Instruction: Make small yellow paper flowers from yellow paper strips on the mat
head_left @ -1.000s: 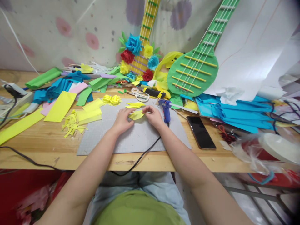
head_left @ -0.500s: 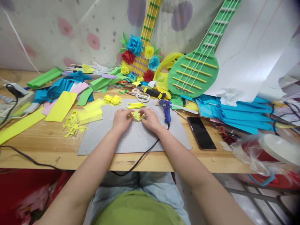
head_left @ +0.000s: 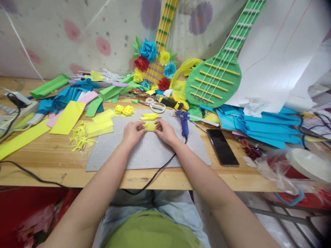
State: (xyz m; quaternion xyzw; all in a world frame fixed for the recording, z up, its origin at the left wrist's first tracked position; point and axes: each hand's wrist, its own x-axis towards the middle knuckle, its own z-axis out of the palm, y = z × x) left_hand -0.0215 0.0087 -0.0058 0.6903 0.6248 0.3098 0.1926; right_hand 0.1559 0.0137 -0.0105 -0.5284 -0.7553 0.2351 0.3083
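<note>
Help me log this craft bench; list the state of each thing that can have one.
Left hand: pinching yellow paper piece
Right hand: pinching its other side
Yellow paper piece: held between both hands
Blue glue gun: lying, corded
Scissors: lying flat, blade opening unclear
Smartphone: lying flat, screen dark
Cutting mat: flat, partly covered
Green stringed instrument: leaning, strung
Yellow stringed instrument: decorated, strung

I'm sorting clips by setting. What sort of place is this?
Probably a craft workspace, judging by the held yellow paper, the glue gun on the grey mat, and the green guitar-shaped model behind.
</note>
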